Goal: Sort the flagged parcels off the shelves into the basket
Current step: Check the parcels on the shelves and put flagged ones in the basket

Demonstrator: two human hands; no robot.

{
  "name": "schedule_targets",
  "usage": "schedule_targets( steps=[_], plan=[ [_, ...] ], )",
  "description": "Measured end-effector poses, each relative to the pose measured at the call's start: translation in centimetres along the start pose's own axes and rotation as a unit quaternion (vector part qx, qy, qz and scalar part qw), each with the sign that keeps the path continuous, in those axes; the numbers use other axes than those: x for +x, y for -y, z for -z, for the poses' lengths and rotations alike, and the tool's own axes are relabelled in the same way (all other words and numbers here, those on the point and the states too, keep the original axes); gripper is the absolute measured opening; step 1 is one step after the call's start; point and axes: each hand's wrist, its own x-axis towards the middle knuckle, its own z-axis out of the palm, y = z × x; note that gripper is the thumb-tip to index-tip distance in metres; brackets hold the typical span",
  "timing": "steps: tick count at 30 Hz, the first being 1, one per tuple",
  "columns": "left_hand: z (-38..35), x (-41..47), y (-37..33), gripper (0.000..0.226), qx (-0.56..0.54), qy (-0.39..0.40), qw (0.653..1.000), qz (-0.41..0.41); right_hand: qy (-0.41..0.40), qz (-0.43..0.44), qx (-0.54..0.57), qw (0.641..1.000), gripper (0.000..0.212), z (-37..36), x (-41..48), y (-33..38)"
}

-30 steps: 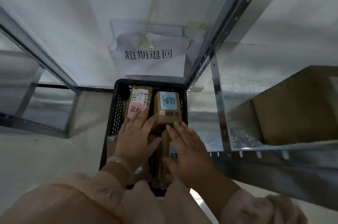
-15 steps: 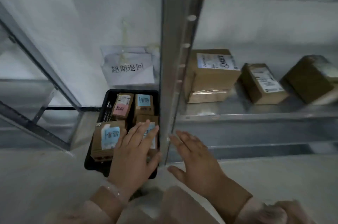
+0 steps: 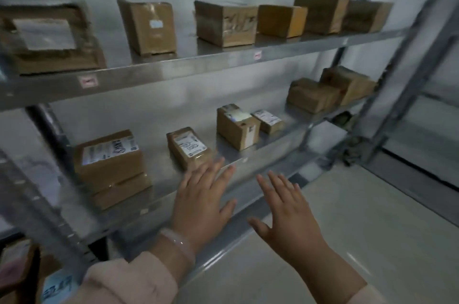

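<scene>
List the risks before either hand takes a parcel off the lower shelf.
1. Wrong pick: the small parcel nearest the left hand shows only a white label and no coloured flag, and the view is blurred.
2. It sits near the front edge of the lower shelf; a careless brush could knock it off.
The right hand is open and could steady it.

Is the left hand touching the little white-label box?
Cannot tell. Head view: the left hand overlaps a corner of the little box, but blur hides contact or gap.

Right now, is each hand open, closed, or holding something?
Left hand: open, fingers spread, holding nothing.
Right hand: open, fingers spread, holding nothing.
</scene>
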Motion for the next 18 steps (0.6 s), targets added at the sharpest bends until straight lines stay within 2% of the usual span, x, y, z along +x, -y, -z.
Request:
schedule_targets(
  steps=[9,18],
  plan=[
    [-5.9,13.8,-5.1,0.070,-0.056,-0.008,0.993,-0.104,-0.051,-0.148,-0.047,0.987,0.085,2.7,5.5,-11.0],
    [-12.1,27.8,-8.6,0.069,-0.089,0.021,0.977,-0.195,-0.094,-0.259,-0.088,0.957,0.085,3.9,11.3,-19.7]
  ],
)
